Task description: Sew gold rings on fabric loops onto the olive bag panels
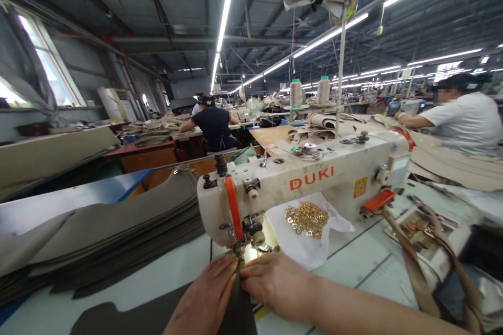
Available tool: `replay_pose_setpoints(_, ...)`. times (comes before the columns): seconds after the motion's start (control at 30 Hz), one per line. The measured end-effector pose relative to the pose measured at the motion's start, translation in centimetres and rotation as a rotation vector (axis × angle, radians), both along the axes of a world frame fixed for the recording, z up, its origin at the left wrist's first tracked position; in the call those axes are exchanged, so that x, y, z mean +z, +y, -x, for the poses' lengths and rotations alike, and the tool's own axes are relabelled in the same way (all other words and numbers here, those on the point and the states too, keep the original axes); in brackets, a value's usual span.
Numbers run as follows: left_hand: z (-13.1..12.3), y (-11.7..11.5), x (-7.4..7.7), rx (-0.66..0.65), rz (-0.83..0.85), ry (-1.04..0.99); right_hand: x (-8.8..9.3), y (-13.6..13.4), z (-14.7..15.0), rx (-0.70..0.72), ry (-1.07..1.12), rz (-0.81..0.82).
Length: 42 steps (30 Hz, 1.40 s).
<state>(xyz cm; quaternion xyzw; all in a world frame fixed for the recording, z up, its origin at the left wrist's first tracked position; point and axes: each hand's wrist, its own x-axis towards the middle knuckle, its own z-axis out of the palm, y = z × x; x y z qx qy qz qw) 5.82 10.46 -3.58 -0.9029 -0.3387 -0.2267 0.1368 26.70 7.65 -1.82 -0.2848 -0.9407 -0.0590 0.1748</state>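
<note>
A dark grey-brown sheet of material (129, 318) lies on the machine bed and runs under the white sewing machine (271, 183) marked DUKI. My left hand (210, 293) is closed on this sheet, its fingertips just in front of the needle area. Across from it, my right hand (279, 283) pinches the sheet's edge with bent fingers, close to the presser foot (240, 252). A narrow olive strip of the material shows between both hands. The needle tip and the underside of the sheet are hidden.
Stacked grey-brown sheets (157, 225) lie left of the machine. Behind the hands, gold metal rings (307, 219) rest on a white cloth (314, 254). A parts tray (424, 235) and brown straps (408, 267) are at right. Two co-workers sit farther off.
</note>
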Motion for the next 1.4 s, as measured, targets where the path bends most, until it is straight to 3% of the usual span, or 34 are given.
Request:
replay_pose_setpoints(0.23, 0.2, 0.3, -0.2, 0.022, 0.011, 0.120, -0.1, 0.4, 0.1, -0.009, -0.002, -0.002)
replay_pose_setpoints(0.47, 0.4, 0.6, -0.9, 0.042, 0.050, 0.056, 0.0, 0.4, 0.2, -0.004, 0.000, 0.015)
replay_pose_setpoints(0.9, -0.6, 0.0, 0.2, 0.040, -0.050, 0.034, 0.2, 0.3, 0.3, -0.007, 0.025, 0.037)
replay_pose_setpoints(1.27, 1.8, -6.1, 1.7, 0.150, 0.156, -0.072, -0.9, -2.0, 2.0, 0.122, 0.044, -0.005)
replay_pose_setpoints(1.4, 4.3, -7.7, 1.4, 0.100, 0.154, -0.020, -0.8, -2.1, 2.0, 0.127, 0.072, 0.012)
